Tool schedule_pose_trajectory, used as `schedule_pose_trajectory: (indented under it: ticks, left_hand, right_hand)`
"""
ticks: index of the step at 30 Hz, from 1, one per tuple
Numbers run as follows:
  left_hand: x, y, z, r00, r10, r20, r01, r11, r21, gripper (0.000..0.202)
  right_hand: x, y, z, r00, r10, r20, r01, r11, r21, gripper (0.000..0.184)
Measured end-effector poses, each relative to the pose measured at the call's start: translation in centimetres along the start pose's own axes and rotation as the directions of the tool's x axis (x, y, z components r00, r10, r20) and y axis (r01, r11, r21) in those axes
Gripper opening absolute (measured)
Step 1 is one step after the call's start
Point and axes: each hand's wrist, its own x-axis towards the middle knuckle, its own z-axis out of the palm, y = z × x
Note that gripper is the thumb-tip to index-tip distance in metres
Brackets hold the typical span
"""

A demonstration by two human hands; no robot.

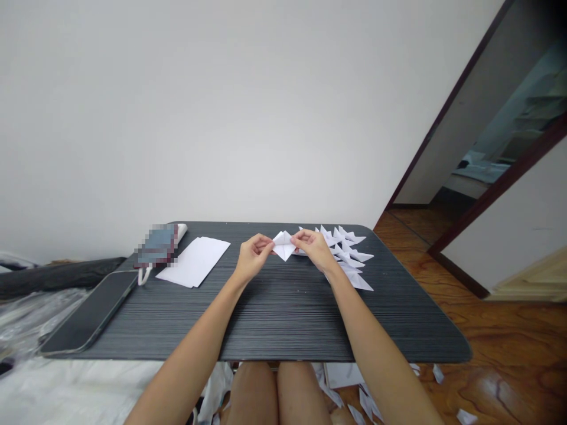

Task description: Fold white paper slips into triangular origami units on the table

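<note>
A small piece of folded white paper (283,245), diamond-shaped with a crease across it, is held up above the table between my two hands. My left hand (254,255) pinches its left corner between thumb and fingers. On the opposite corner, my right hand (313,248) has the same kind of pinch. Just behind and to the right of my right hand lie several folded paper boats (352,255), grouped in rows and partly hidden by that hand and forearm. A stack of flat white paper sheets (195,262) rests left of my left hand.
The dark table (283,319) stands against a white wall. A phone (91,316) with a white cable lies at its left edge, near a blurred-out object (157,247). Paper pieces (466,417) are scattered on the wooden floor. A doorway is at the right.
</note>
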Motion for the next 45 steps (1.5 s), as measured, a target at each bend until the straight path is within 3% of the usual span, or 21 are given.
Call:
schedule_pose_trajectory:
  ticks: [6,10,15,25,31,36,39,43,45]
  left_hand:
    - [-0.3,-0.2,0.1,0.993,0.002,0.116,-0.005,1.0,0.024,0.028]
    - [-0.3,-0.5,0.4,0.993,-0.02,0.116,0.012,0.997,0.074,0.043]
    - [-0.2,-0.7,0.7,0.993,-0.03,0.116,0.011,0.987,0.16,0.04]
    - [0.0,-1.2,0.7,0.987,-0.078,0.141,0.062,0.992,0.112,0.036]
    - [-0.2,-1.3,0.8,0.99,-0.004,0.142,-0.045,0.941,0.336,0.033]
    - [-0.2,-1.5,0.9,0.984,-0.007,0.181,-0.062,0.925,0.375,0.033]
    - [0.0,-1.4,0.8,0.987,-0.029,0.157,-0.022,0.949,0.315,0.033]
    - [0.2,-0.9,0.5,0.992,-0.05,0.118,0.022,0.974,0.227,0.032]
    - [0.2,-0.7,0.4,0.992,-0.054,0.111,0.031,0.98,0.194,0.033]
  right_hand:
    - [0.1,0.5,0.0,0.999,0.04,0.015,-0.042,0.989,0.141,0.023]
    - [0.0,0.7,0.3,1.0,0.01,0.023,-0.013,0.995,0.103,0.023]
    - [-0.1,0.5,0.9,1.0,0.012,-0.013,-0.012,0.999,0.041,0.022]
    - [-0.3,0.4,1.0,0.998,-0.051,0.043,0.05,0.998,0.029,0.02]
    - [-0.1,0.8,1.0,0.988,-0.146,0.046,0.151,0.979,-0.135,0.02]
    - [0.0,1.0,0.9,0.982,-0.188,0.001,0.178,0.927,-0.332,0.019]
    - [-0.1,0.7,0.9,0.991,-0.13,-0.017,0.12,0.952,-0.281,0.02]
    - [-0.3,0.3,0.4,0.997,0.076,0.032,-0.068,0.973,-0.22,0.024]
    - [-0.3,0.3,0.2,0.991,0.119,0.061,-0.103,0.97,-0.223,0.026]
